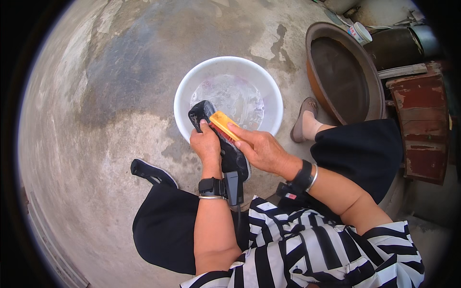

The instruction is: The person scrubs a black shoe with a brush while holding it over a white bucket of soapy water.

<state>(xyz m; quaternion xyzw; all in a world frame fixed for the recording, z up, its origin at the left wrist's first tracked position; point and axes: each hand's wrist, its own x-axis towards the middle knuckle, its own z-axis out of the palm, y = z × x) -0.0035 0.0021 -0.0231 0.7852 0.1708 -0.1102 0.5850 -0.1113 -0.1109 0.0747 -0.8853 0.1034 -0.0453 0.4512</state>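
My left hand (207, 144) grips a wet black shoe (234, 158) by its side, its thumb on top. The shoe lies slantwise over the near rim of a white plastic basin (275, 90), with one end above the water. My right hand (264, 149) is closed on a scrub brush (224, 125) with a yellow back and reddish bristles, which touch the shoe. Whitish suds show along the shoe beside the bristles. Shallow, foamy water (234, 97) covers the basin's bottom. Part of the shoe is hidden by my left hand and the brush.
Another black shoe (153, 171) is at the left by my dark-clothed knee. A large brown tub (311, 61) leans at the right, near my foot (306, 120). Beyond it are a white bucket (360, 33), a dark barrel (396, 48) and a worn red wooden piece (421, 122). The concrete floor has wet patches.
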